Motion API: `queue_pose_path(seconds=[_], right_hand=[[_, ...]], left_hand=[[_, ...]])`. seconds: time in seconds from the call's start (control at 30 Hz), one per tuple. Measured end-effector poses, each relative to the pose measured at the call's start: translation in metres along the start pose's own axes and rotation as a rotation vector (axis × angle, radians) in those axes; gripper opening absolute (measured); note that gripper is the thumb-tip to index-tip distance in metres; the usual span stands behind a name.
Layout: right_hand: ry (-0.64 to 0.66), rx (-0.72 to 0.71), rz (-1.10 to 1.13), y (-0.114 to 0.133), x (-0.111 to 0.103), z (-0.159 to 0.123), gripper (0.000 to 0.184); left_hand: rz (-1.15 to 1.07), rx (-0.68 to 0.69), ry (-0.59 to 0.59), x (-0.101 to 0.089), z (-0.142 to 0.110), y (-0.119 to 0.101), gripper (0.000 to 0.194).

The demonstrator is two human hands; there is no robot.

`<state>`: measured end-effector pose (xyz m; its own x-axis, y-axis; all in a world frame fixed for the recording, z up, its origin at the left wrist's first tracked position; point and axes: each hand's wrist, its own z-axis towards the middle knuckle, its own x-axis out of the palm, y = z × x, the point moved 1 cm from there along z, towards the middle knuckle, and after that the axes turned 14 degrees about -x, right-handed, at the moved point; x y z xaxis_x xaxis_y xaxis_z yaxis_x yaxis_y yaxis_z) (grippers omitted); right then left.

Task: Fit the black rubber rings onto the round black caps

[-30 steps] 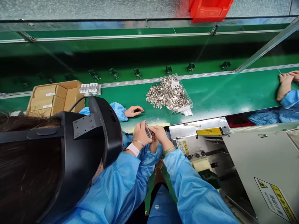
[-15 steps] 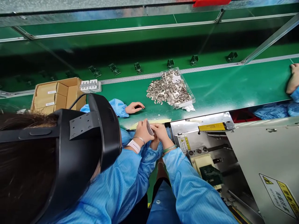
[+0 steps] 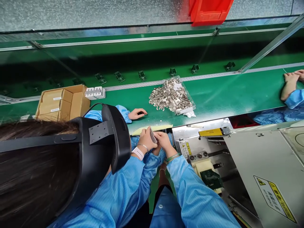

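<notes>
A single head-worn view, set high above the bench and tilted forward and down, with a wide field. Closest of all, at the near left, a head in a black headset [image 3: 95,152], filling that corner. Just beyond it at frame centre, fairly close, the left hand [image 3: 147,141] and right hand [image 3: 163,141] on a perforated strip [image 3: 153,135]. Further off, a green conveyor belt [image 3: 213,91] crossing the whole frame from left to right. At the near right, a grey machine housing [image 3: 261,164]. Along the far edge, a metal wall [image 3: 95,14] with a red bin [image 3: 210,12].
</notes>
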<state>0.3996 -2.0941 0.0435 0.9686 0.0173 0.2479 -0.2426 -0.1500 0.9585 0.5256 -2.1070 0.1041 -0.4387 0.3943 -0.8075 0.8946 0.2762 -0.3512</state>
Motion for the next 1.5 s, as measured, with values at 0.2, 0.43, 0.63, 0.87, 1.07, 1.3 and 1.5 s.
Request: queue_pose_path(seconds=[0.2, 0.43, 0.63, 0.87, 1.07, 1.3, 1.5], right_hand=[[0.028, -0.019, -0.2, 0.01, -0.008, 0.003, 0.021], [-0.052, -0.055, -0.398, 0.019, -0.004, 0.009, 0.008], [-0.107, -0.108, -0.412, 0.018, -0.006, 0.01, 0.007], [-0.211, -0.124, -0.393, 0.01, -0.028, 0.015, 0.017], [-0.219, -0.121, -0.352, 0.003, -0.035, 0.015, 0.029], [-0.12, -0.088, -0.377, 0.01, -0.03, 0.009, 0.026], [-0.016, -0.08, -0.404, 0.02, -0.021, 0.02, 0.018]], left_hand=[[0.017, 0.031, -0.027, 0.002, 0.001, -0.001, 0.108], [-0.014, 0.086, -0.088, 0.003, 0.002, -0.003, 0.104], [-0.065, 0.101, -0.07, 0.002, 0.004, -0.006, 0.109], [-0.059, 0.072, -0.114, -0.001, 0.011, 0.002, 0.106], [-0.044, 0.064, -0.143, 0.004, 0.016, 0.01, 0.111], [-0.04, 0.067, -0.134, 0.005, 0.015, 0.009, 0.108], [-0.048, 0.078, -0.131, 0.005, 0.016, 0.008, 0.11]])
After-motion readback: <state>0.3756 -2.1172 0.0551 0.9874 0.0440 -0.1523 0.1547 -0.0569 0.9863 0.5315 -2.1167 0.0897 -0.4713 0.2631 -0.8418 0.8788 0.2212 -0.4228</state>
